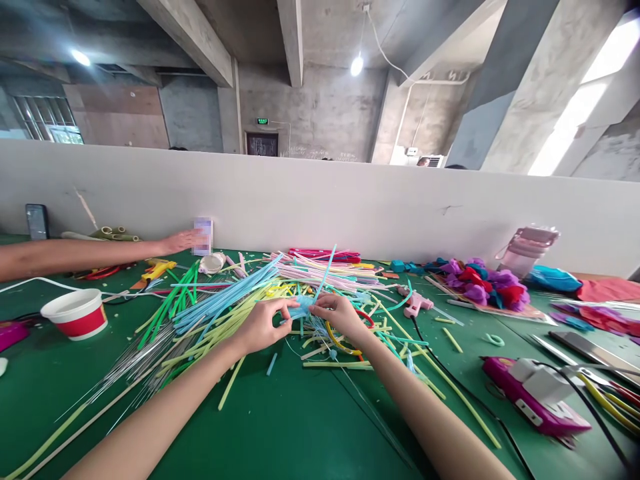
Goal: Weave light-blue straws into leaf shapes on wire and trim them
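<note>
Bare forearms (165, 403) are seen closest to the camera, angled inward from the lower corners over the green bench (300, 427). At their meeting point, a small light-blue piece (301, 307) is held up between the two hands, above the littered middle of the bench. Its left end is pinched by the thumb and fingers of the left hand (265, 323); its right end is gripped by those of the right hand (343, 319). Beside the right fingertips a thin blue stem (326, 272) is seen, tilted upward (whether it is joined to the piece cannot be told).

Below the right wrist, a yellow loop (340, 345) is partly covered by loose offcuts. To the left, light-blue strips (230, 293) are heaped across yellow-green strips (225, 327), with green strips (193, 293) and bare wires (135, 363) fanned alongside. Pink strips (330, 272) are piled behind the hands.

Farther right, a pink glue gun (416, 301) is laid down, cord trailing; beyond it, purple and red petals (483, 283) are heaped near a pink bottle (527, 252). A magenta power strip (540, 400) is set nearer, with white plugs inserted. At far left, a paper cup (77, 317) is stood upright; behind it, another person's hand (183, 241) is extended to a pale box (203, 237), blurred, by the white partition (320, 200).
</note>
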Tool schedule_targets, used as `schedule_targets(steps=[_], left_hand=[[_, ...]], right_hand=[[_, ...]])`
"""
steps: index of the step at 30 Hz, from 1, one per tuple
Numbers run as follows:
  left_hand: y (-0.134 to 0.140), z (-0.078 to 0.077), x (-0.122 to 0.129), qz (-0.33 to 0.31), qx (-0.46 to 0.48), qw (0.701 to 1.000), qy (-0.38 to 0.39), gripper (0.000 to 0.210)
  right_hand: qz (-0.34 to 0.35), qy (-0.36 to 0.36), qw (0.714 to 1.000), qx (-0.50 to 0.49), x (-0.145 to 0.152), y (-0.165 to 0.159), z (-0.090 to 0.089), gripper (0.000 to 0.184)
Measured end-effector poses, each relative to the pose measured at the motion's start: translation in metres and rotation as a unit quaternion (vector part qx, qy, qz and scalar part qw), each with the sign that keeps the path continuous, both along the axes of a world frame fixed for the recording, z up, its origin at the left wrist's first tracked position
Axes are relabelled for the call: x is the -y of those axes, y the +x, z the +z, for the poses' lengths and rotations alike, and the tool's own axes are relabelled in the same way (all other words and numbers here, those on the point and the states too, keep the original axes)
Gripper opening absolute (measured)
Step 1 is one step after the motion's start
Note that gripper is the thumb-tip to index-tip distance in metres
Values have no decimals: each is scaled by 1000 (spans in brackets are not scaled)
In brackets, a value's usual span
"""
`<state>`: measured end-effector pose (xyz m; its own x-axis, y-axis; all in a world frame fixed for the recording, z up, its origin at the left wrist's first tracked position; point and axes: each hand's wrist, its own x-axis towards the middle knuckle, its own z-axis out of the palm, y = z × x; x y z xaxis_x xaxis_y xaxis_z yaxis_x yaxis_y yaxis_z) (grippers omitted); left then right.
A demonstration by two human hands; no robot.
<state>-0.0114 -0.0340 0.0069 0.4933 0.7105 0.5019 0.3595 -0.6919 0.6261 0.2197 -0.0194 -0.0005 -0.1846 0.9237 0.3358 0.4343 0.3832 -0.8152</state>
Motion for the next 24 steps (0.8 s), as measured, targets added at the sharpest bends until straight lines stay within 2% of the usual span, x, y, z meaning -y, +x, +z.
schedule_targets(steps=[2,4,7,12,18,24], left_hand=[[-1,3,1,-4,6,1000,0,11],[-2,5,2,-8,6,1000,4,11],[-2,7,4,-2,-8,1000,28,9],[-1,2,0,62,-27,995,77,8],[1,-2,-5,78,-16,995,68,10],[2,1,-1,52,-1,998,35,11]], right_hand=[[34,-10,999,-23,1,1,5,38],[38,-14,998,-41,3,2,8,38],[29,-23,998,-53,4,3,10,41],[-10,-33,995,-90,3,7,8,39],[-27,-3,996,-80,2,8,7,39],[-60,0,996,-67,1,9,6,38]])
